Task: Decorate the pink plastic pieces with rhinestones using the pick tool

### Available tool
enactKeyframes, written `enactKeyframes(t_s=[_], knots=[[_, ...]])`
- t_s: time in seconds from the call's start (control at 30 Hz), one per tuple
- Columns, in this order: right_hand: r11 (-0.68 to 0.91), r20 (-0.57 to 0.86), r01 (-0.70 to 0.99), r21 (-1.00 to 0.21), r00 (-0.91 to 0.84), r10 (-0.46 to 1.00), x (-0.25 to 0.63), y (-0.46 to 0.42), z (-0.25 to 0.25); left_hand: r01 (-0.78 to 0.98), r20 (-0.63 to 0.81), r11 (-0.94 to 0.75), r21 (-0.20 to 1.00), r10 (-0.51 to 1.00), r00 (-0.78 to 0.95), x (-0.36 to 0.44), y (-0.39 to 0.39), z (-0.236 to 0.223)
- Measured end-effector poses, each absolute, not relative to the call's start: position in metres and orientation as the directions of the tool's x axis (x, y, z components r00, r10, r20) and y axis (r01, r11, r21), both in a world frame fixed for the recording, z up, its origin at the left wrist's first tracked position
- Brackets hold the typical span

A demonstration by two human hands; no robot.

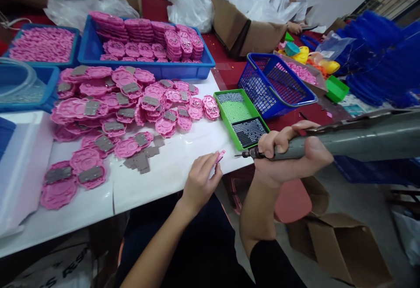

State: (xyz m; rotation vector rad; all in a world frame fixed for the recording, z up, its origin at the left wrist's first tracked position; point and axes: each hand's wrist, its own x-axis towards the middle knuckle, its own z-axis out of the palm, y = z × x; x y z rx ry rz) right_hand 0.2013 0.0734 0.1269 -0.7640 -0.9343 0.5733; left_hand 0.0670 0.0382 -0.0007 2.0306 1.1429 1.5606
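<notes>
White worktable (170, 170), red floor-level surface behind (226, 67), cardboard boxes (341, 244)

A single head-worn camera is looking forward and down from just above the person's chest, facing across the white table (170, 170) toward the blue crate (146, 67) at its far side and a co-worker (290, 4) sitting beyond. It is sitting close enough that the left hand (200, 183) and the right hand (290, 157) are filling the lower middle. The wide lens is bending the edges, and no second view is sharing the scene.
</notes>
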Motion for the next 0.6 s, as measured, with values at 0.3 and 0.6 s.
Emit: enactKeyframes(t_s=[0.3,0.6], knots=[[0.589,0.449,-0.167,-0.791,0.496,0.743,0.201,0.073,0.124,0.385,0.567,-0.554,0.738,0.819,0.092,0.064,0.037,0.002],[0.531,0.393,-0.235,-0.814,0.450,0.802,0.216,0.070,0.121,0.774,0.327,-0.444,0.451,0.889,0.319,0.019,0.069,0.022]])
